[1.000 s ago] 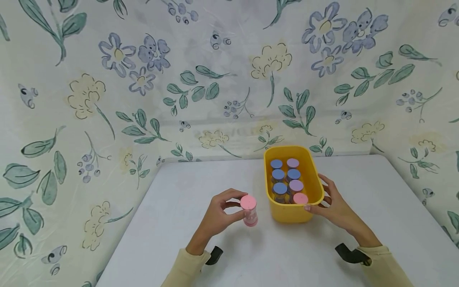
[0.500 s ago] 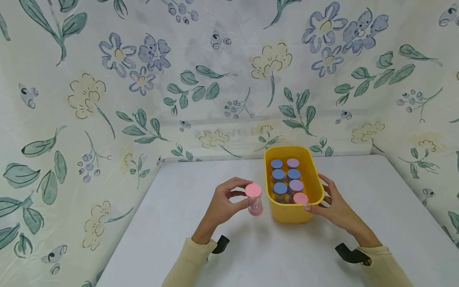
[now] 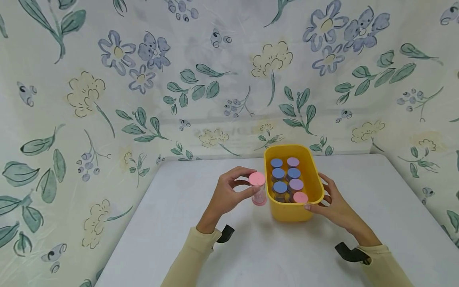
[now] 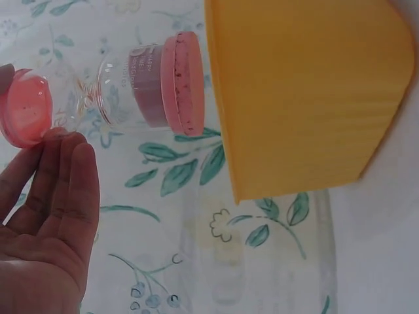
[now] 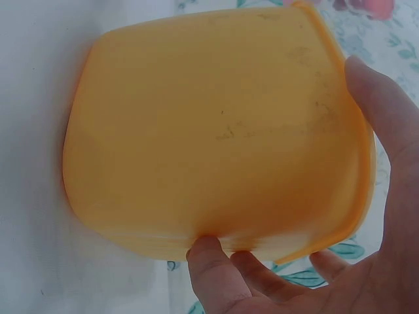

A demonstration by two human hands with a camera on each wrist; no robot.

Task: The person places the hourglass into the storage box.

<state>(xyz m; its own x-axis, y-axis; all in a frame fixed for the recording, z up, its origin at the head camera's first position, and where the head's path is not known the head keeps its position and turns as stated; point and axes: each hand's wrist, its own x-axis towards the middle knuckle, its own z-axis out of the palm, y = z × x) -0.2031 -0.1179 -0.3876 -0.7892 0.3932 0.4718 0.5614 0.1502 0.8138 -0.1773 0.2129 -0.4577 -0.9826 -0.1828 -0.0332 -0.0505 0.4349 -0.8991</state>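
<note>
My left hand (image 3: 228, 192) pinches a clear glass sand timer (image 3: 259, 195) by its pink top cap, holding it upright above the table. In the left wrist view, the timer (image 4: 124, 95) shows a narrow neck and mauve sand at the end away from the fingers, close beside the bin's wall. A yellow plastic bin (image 3: 287, 214) contains several timers with blue (image 3: 280, 187), purple (image 3: 296, 184) and pink caps (image 3: 300, 197). At the bin's near right corner my right hand (image 3: 335, 205) grips it, thumb at the rim and fingers against the side wall (image 5: 216, 131).
The bin stands on a white table (image 3: 201, 175) toward its far edge. A floral-patterned sheet (image 3: 222, 99) hangs behind the table and along both sides. Black straps (image 3: 349, 253) sit at both wrists over light sleeves.
My left hand has carried the pink-capped sand timer away from me and to the right, nearer the bin's left rim. My right hand and the bin stay put.
</note>
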